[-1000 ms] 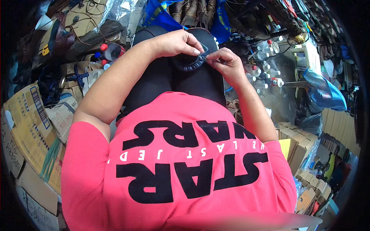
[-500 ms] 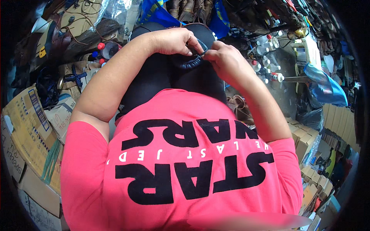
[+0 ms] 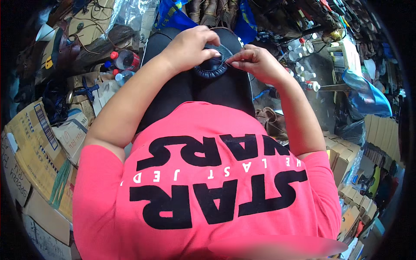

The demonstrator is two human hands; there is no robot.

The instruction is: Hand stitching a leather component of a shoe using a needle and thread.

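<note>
On my lap, between my knees, lies a dark shoe upper (image 3: 211, 73) with a rounded, gathered edge facing me and an opening in its middle. My left hand (image 3: 190, 48) curls at its left and far side, the thumb over the opening and the index finger bent at the far rim. From the right, my right hand (image 3: 255, 62) pinches the right edge with thumb and forefinger, the other fingers folded loosely. Any needle or thread between the fingertips is too small to make out.
Bottles with red and blue caps (image 3: 126, 59) lie by my left knee, and more plastic bottles (image 3: 299, 65) stand right of my lap. Cardboard boxes (image 3: 34, 143) are stacked at left. A blue bag (image 3: 175, 15) and brown shoes (image 3: 212, 11) are beyond my knees.
My left hand has drawn back slightly to the left and away from my right hand, its fingers more parted. More of the upper's opening shows, and my right fingers are straighter.
</note>
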